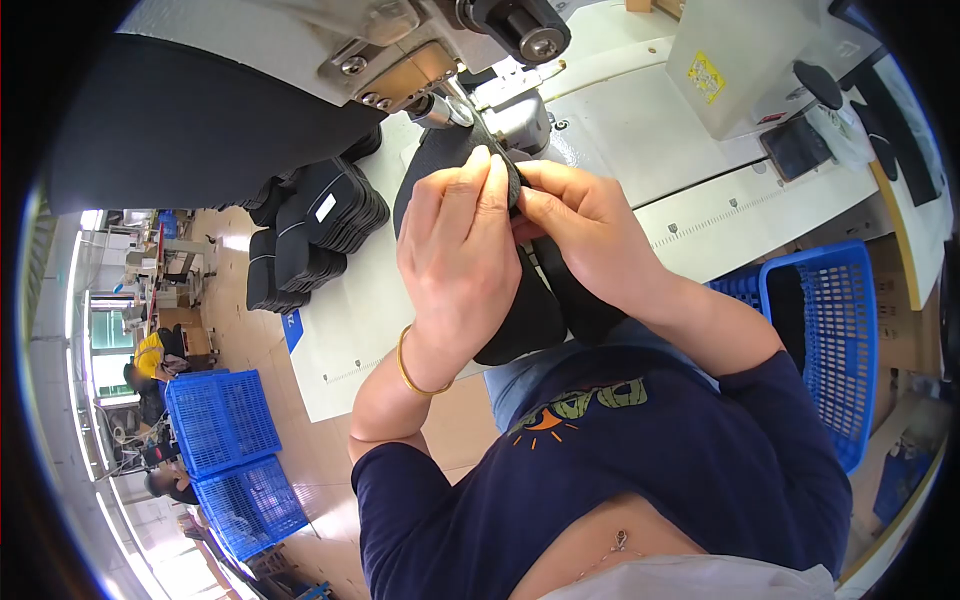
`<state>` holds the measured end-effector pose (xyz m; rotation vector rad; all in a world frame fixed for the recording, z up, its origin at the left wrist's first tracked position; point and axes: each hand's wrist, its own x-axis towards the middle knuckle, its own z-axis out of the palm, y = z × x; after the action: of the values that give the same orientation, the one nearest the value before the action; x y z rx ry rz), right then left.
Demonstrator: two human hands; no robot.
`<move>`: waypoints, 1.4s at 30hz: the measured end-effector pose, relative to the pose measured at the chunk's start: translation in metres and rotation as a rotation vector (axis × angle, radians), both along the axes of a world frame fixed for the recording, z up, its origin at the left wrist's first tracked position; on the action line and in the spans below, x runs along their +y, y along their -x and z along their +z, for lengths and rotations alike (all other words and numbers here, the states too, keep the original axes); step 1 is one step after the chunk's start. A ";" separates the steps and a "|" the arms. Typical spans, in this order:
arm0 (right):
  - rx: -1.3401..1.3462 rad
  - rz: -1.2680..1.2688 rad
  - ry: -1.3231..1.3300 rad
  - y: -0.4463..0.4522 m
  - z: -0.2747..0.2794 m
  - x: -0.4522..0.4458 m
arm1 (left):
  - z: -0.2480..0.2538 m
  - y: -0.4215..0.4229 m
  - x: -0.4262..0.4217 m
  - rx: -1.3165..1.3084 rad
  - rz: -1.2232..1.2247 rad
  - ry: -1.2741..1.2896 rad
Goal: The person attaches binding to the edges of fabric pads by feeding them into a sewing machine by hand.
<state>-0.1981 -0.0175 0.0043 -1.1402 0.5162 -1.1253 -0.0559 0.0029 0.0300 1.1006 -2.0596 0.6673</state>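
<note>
my left hand has its fingers drawn together, the tips pinching the edge of a black fabric piece; my right hand pinches that edge just beside, between thumb and forefinger. my left thumb is hidden. the piece lies under and ahead of my fingers, its long axis running away from me, its far end close below the head of the sewing machine. my left fingertips are the nearer to that head. black rounded ends hang below my wrists at the near edge of the worktable; whether they join the piece, i cannot tell. by the worktable's left edge stand stacks of black pieces. past its near edge on the right, close to my right arm, is a blue basket. farther off, on the floor to the left, sit blue crates, and beyond them a person in yellow.
</note>
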 end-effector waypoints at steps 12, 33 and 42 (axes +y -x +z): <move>-0.084 0.004 -0.027 -0.011 -0.004 -0.012 | 0.003 -0.005 -0.012 0.013 0.023 -0.003; -0.305 0.080 -0.091 -0.040 -0.008 0.001 | 0.004 -0.028 -0.027 0.041 -0.086 0.034; -0.284 0.026 -0.035 -0.045 -0.009 0.001 | 0.006 -0.031 -0.031 0.014 -0.054 0.024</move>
<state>-0.1534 -0.0167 -0.0045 -0.9349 0.2986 -1.2269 -0.0250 -0.0282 0.0360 1.0299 -2.0567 0.6535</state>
